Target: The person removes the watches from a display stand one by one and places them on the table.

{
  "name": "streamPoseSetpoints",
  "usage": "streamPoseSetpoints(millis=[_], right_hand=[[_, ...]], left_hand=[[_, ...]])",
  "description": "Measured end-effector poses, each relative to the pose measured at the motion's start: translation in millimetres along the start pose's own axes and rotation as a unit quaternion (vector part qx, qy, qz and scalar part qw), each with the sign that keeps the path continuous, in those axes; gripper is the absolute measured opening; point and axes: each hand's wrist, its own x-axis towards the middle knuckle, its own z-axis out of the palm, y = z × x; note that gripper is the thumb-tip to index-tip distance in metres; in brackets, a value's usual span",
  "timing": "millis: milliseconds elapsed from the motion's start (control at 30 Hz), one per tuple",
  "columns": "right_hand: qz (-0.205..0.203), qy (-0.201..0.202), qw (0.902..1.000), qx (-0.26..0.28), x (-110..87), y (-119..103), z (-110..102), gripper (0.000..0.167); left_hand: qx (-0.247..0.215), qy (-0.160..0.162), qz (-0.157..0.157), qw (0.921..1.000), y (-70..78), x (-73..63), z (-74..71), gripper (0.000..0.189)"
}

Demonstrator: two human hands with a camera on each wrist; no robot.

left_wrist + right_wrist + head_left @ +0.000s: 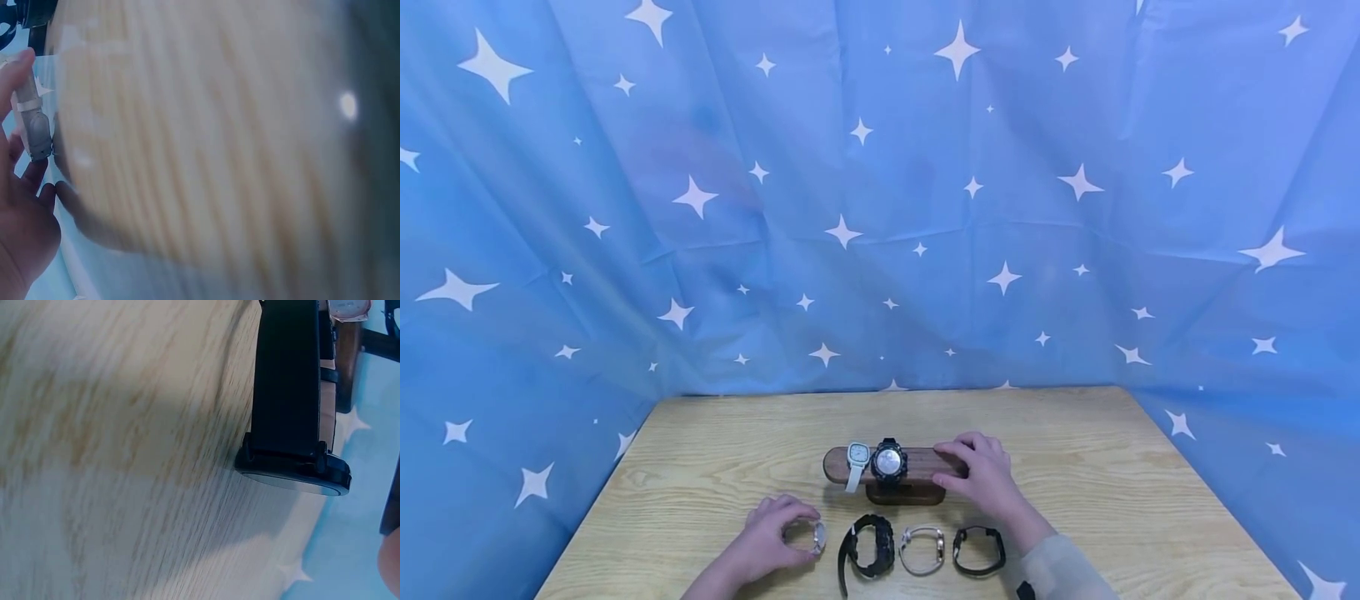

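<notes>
My left hand [769,537] pinches a pale wristwatch [818,537] between thumb and fingers, low over the table. In the left wrist view the watch's light strap [28,100] runs between thumb and fingertips. My right hand [987,475] grips the right end of a dark wooden watch stand [925,467], thumb in front and fingers over the top. On the stand's bar sit a pale green square watch [858,454] at the left and a black round-faced watch [889,461] beside it. Only a fingertip [390,562] of the right hand shows in its wrist view.
In front of the stand lie a black chunky watch [883,546] with its strap end loose, a slim silver watch [922,552] and a black-strapped watch [979,552], in a row. The wooden table [737,442] meets a blue star-printed curtain [880,250] behind.
</notes>
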Motion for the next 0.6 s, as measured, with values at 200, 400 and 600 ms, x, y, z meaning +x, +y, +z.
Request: streamPoseSetpoints(millis=[200,400,600], right_hand=[[0.001,-0.003,1.0000,0.002,-0.1,0.0,-0.6,0.044],[-0.001,-0.002,1.0000,0.004,-0.9,0.4,-0.2,0.045],[-0.003,0.002,1.0000,0.007,-0.4,0.6,0.0,0.043]], left_hand=[[0.005,-0.018,-0.004,0.9998,-0.8,1.2,0.2,0.046],[0.009,-0.025,-0.011,0.9996,-4.6,1.9,2.0,0.048],[0.015,-0.019,-0.006,0.9997,-3.0,1.6,-0.5,0.051]])
